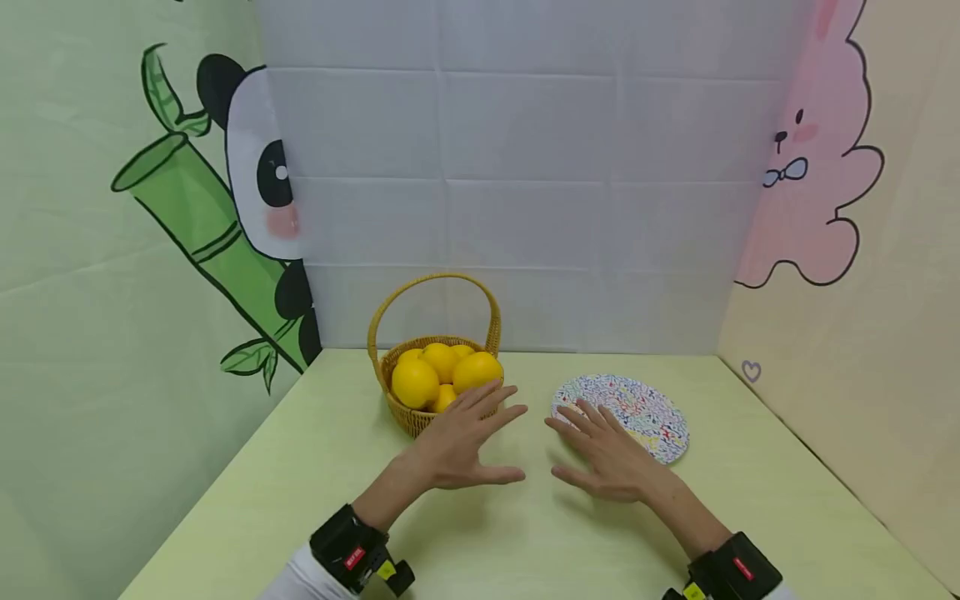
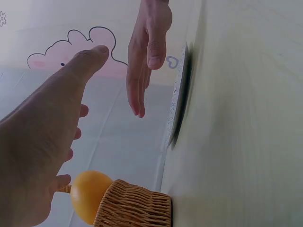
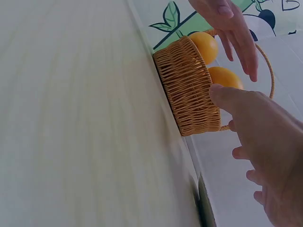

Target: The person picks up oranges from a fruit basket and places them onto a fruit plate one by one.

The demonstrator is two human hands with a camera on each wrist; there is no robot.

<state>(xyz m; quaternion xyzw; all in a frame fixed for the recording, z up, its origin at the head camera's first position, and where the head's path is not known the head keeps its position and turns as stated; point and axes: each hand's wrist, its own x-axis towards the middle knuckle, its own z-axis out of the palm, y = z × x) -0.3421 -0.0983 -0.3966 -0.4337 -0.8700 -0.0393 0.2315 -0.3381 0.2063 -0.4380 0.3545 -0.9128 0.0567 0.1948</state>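
Observation:
My left hand (image 1: 467, 442) hovers over the table in front of the wicker basket (image 1: 408, 420), palm down, fingers spread and holding nothing. It overlaps the basket's front right side in the head view. Several yellow-orange round fruits (image 1: 415, 383) fill the basket, and its tall handle (image 1: 437, 276) arches above them. My right hand (image 1: 609, 457), also spread and holding nothing, is raised over the near left edge of a round speckled plate (image 1: 637, 404). Thumbs and fingertips of the two hands point toward each other with a gap between. In the right wrist view, the basket's woven side (image 3: 187, 87) shows plainly.
The pale yellow-green table (image 1: 495, 550) runs back to a creased white sheet (image 1: 525, 208). A green side wall with a panda drawing (image 1: 262, 192) stands at the left, and a cream one with a pink animal drawing (image 1: 813, 192) at the right.

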